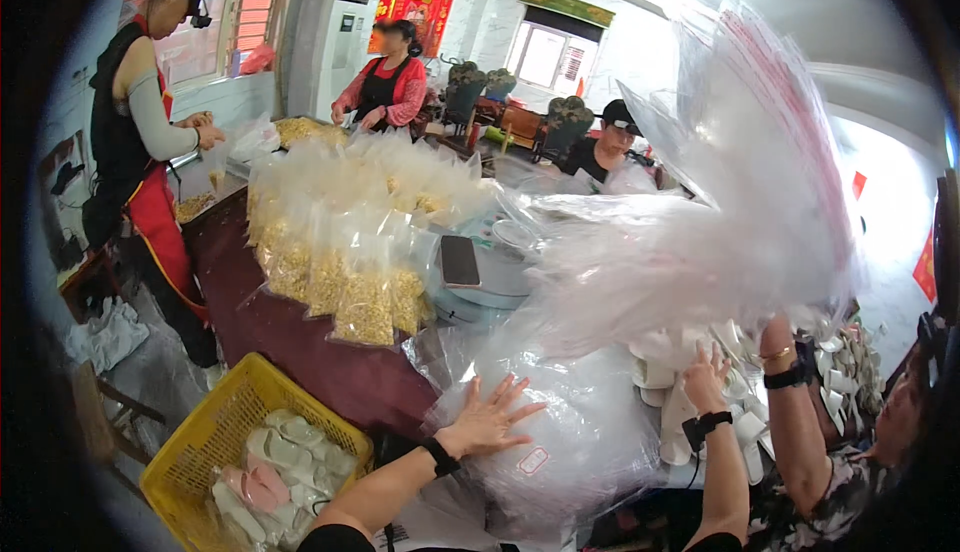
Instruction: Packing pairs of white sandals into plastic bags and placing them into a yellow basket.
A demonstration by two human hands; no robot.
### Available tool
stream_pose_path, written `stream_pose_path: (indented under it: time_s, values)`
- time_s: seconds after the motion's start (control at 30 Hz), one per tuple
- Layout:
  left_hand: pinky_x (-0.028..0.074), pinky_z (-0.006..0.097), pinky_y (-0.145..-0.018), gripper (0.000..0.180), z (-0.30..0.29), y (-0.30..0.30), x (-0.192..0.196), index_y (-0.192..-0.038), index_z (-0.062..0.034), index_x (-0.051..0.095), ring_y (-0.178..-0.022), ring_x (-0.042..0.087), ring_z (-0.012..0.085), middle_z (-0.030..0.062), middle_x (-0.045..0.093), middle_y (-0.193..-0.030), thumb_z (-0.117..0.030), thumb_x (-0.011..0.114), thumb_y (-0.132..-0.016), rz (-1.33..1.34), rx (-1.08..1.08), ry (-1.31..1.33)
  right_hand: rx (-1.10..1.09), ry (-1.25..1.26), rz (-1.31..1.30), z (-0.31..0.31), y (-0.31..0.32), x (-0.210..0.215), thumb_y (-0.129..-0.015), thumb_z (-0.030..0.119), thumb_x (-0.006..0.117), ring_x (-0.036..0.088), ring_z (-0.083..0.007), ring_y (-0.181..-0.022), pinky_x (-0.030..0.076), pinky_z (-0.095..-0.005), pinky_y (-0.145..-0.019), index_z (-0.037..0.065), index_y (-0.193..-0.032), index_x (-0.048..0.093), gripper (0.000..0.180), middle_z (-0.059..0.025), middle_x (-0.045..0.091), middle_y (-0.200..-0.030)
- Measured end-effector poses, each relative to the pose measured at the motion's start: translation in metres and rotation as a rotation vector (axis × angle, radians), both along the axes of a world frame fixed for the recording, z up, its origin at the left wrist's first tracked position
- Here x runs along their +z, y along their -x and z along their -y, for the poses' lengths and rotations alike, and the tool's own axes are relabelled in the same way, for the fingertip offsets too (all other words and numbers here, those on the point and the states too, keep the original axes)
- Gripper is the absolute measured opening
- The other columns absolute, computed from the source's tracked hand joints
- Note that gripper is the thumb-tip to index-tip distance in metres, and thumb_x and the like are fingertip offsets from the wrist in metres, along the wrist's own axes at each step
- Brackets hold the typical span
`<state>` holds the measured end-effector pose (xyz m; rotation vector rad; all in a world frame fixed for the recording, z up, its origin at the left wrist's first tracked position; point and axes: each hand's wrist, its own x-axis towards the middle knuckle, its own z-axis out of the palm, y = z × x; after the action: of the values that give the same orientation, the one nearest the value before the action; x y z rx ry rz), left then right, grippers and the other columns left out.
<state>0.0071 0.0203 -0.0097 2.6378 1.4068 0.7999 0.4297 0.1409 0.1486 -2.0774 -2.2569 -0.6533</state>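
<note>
My left hand (488, 418) lies with fingers spread on a pile of clear plastic bags (570, 427), at the front of the table. My right hand (706, 380) is raised with its fingers apart beside white, cup-like pieces (748, 422); it holds nothing that I can see. Above it, a large blurred stack of clear bags with red edge lines (760, 152) fans up in the air. A co-worker's raised arm (797, 412) at the right reaches to the underside of this stack; that hand is mostly hidden.
Clear bags filled with yellow pieces (365, 302) stand in rows on the dark red table (230, 297). A phone (460, 261) rests on a pale bluish surface. A yellow basket (185, 452) with white items stands at lower left. Several people work around the table.
</note>
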Motion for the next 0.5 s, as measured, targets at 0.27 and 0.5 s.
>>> stream_pose_path:
  time_s: [0.27,0.5]
  values:
    - [0.012,0.081,-0.110,0.043,0.000,-0.001,0.017,-0.131,-0.0102,0.061,-0.132,0.048,0.0361,0.0146,0.060,-0.132,-0.031,0.057,-0.094,-0.385,0.073,0.163,0.323,0.364,-1.551,0.095,0.034,-0.070,-0.096,0.017,0.064,0.064,-0.0237,-0.113,0.051,-0.0401,-0.100,0.005,-0.116,0.068,0.024,-0.0072,0.062,-0.131]
    - [0.031,0.065,-0.110,0.036,0.030,-0.001,0.045,-0.127,-0.0110,0.064,-0.112,0.061,0.0360,0.0141,0.069,-0.115,-0.021,0.057,-0.093,-0.617,-0.093,0.419,0.127,0.415,-2.366,0.148,0.045,-0.123,-0.102,0.016,0.060,0.069,-0.0157,-0.099,0.059,-0.0323,-0.080,0.007,-0.124,0.061,0.023,-0.0018,0.068,-0.116]
